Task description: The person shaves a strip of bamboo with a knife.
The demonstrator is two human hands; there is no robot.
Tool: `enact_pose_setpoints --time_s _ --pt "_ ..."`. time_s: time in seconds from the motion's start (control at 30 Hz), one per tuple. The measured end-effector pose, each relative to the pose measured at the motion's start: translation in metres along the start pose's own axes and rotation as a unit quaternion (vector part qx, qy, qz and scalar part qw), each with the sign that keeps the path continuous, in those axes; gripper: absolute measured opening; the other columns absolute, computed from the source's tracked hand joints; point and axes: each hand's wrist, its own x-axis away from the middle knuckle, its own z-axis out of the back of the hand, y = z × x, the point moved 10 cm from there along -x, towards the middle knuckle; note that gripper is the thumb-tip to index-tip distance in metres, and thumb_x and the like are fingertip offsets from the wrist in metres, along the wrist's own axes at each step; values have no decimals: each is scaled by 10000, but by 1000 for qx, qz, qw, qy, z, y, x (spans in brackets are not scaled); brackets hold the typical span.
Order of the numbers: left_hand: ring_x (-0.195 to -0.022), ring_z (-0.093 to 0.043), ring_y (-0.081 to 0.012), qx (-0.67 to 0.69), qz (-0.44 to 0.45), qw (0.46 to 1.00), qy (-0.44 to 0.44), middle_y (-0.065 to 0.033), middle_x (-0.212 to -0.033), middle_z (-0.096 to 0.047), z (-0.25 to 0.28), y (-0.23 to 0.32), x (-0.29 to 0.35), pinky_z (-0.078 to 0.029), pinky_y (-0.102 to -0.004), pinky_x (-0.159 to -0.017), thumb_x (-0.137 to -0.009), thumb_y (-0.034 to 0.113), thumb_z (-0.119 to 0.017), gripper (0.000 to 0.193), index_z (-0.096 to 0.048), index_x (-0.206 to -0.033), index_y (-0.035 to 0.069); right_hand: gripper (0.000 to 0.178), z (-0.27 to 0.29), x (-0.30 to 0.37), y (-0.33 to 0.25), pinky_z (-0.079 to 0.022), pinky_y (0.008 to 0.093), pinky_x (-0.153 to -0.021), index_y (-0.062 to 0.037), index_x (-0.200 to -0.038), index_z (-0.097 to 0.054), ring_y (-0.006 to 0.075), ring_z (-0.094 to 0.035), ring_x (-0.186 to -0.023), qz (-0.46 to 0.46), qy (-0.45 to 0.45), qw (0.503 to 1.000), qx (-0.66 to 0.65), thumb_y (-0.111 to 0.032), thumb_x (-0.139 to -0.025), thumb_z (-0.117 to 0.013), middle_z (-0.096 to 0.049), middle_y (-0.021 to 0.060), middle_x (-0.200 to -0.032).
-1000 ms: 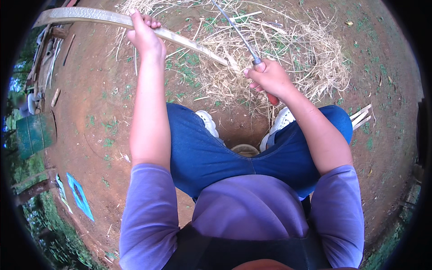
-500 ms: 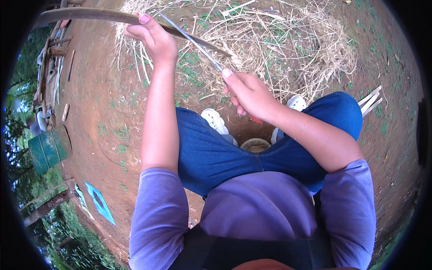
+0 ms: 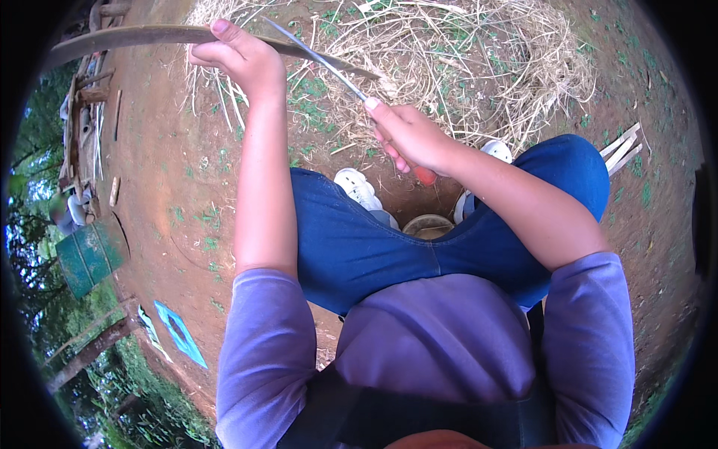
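A long, brownish, gently curved bamboo strip (image 3: 142,35) reaches from the far left edge to a narrow end over the shavings. My left hand (image 3: 250,63) is closed round it, thumb along its upper side and the other fingers partly hidden. In my right hand (image 3: 407,135) is a knife (image 3: 334,71) with a slender grey blade, its red handle end showing below my fist. The blade crosses the strip at a slant, to the right of my left hand. Whether its edge touches the strip, I cannot tell.
Pale shavings (image 3: 479,67) lie heaped on the brown earth ahead. Between my white shoes (image 3: 359,188) is a round container (image 3: 428,227). Split pale sticks (image 3: 621,150) lie at right. A green drum (image 3: 91,254), a blue sheet (image 3: 179,333) and logs are at left.
My right hand has moved slightly farther away with the knife. My left hand and the strip have shifted a little left. The whole view has tilted slightly.
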Motion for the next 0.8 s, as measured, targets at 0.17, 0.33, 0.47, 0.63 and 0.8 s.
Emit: enact_pose_setpoints --time_s 0.17,0.33,0.47,0.63,0.8 --pt "-1186 -383 -306 28 -9 999 24 -216 -1170 -317 13 -15 -9 -259 -450 -1109 -1067 531 -386 649 -300 -1132 -108 590 7 -13 17 -445 255 -417 -78 -781 -486 96 -492 -439 -76 12 997 -14 -598 -1039 -382 -482 -2 -586" --pt "-1064 -484 -220 105 -34 993 28 -161 -1120 -441 14 -7 -4 -377 -396 -1013 -1052 478 -501 568 -371 -1189 -58 610 -1 -1 -12 -452 246 -407 -86 -765 -494 93 -488 -426 10 -21 1000 -2 -616 -1040 -369 -471 -13 -570" --pt "-1020 -525 -210 84 -9 996 38 -140 -1085 -493 28 -24 -15 -420 -377 -955 -1043 490 -520 593 -381 -1233 -54 641 -4 -5 -24 -446 246 -411 -71 -781 -513 93 -510 -449 -5 -16 1000 18 -639 -1032 -354 -481 -12 -581" --pt "-1034 -542 -202 63 -33 997 44 -152 -1115 -511 29 -17 -8 -444 -374 -955 -1031 556 -497 649 -381 -1235 -49 655 -5 8 -40 -450 249 -412 -73 -770 -510 91 -501 -438 44 -19 997 66 -665 -1015 -377 -462 -22 -556" --pt "-1065 -509 -239 60 -20 997 39 -170 -1139 -469 33 -19 -4 -403 -416 -984 -1036 533 -498 647 -378 -1250 -65 653 5 -5 -9 -448 252 -409 -85 -747 -510 85 -490 -431 -51 -18 998 9 -657 -1024 -360 -460 -15 -542"
